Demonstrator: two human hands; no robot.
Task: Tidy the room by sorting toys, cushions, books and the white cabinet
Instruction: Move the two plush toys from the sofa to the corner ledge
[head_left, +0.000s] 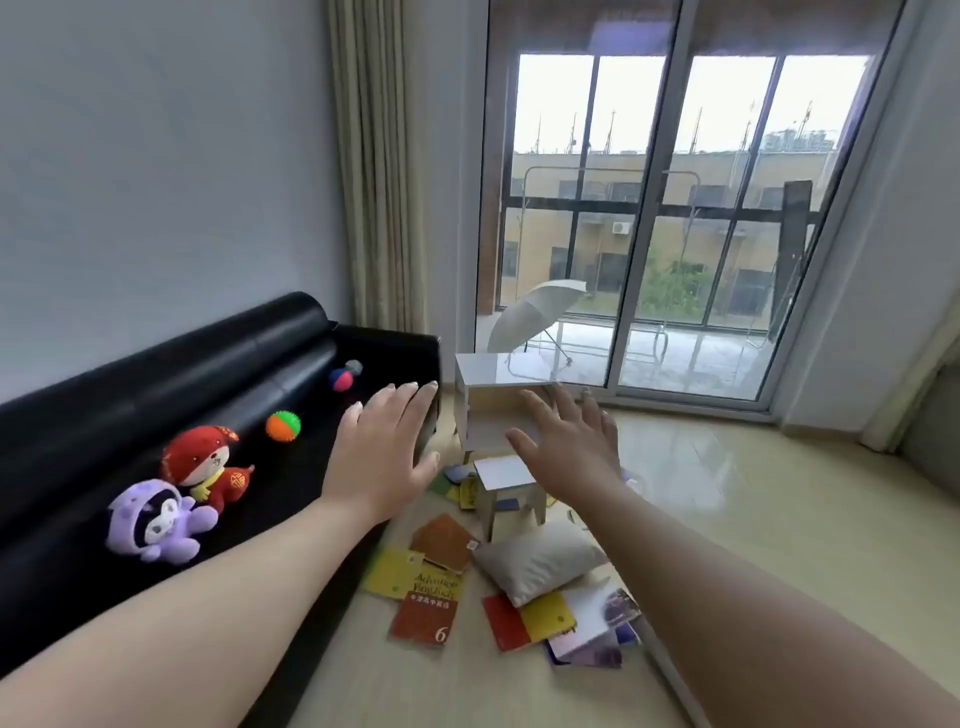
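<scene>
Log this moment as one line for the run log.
left hand: open, empty | right hand: open, empty | toys: on sofa | books, cushion: on floor | white cabinet: beside sofa

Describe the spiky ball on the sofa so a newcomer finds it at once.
Start at the black sofa along the left wall. On its seat, the spiky ball lies between the red plush toy and the pink-and-blue ball nearer the window. It alone is orange and green, with a bristly surface.
</scene>
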